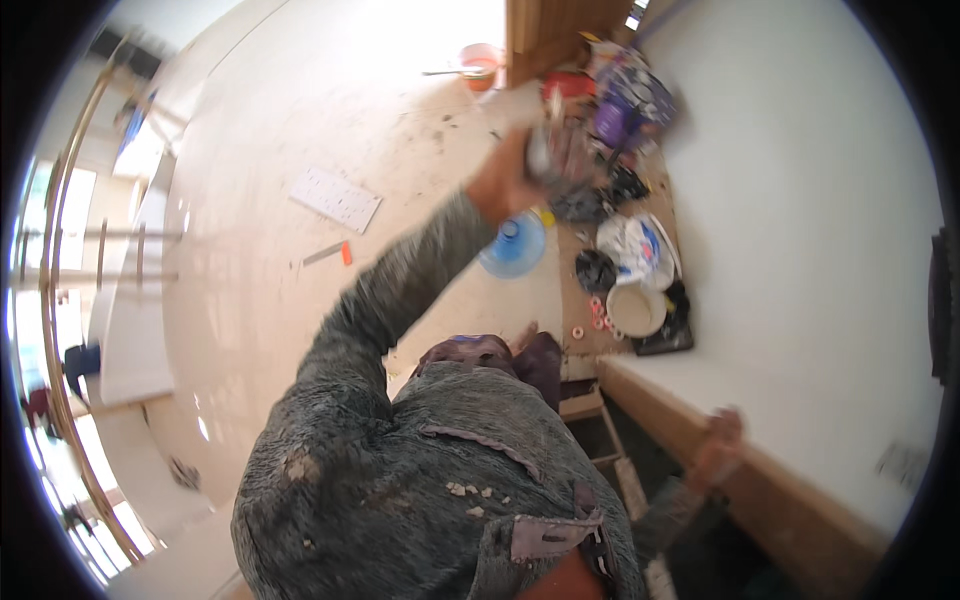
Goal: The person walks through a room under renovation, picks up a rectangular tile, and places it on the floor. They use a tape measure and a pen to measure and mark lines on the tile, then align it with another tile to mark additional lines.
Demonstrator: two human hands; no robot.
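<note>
Through the head camera I look down at a torso in a grey shirt (440,430), with pink trim and pale flecks. To the right, the right hand (718,452) is blurred beside a wooden beam (660,400), fingers upward and loosely extended; I cannot tell whether it touches the wood. A wooden frame (628,488) shows in the dark gap left of that beam. The left arm stretches up and forward, so the hands are well apart. At the end of it, the left hand (503,178) meets a grey thing (543,160), right at its fingers; motion blur keeps me from telling whether they are closed on it. Below this hand, a clear blue jug (514,255) stands on the cream floor (240,290). Left of the jug lie an orange-handled blade (346,253) and, slightly farther, a speckled white board (336,199). Along the white wall (800,220) at right I see orange rings (598,307), a cream bucket (638,336), a black bag (595,271), a white bag (630,248) and, farther up, a purple bag (617,122). Farthest ahead, an orange bucket (480,83) has a pale stick (448,72) across it.
</note>
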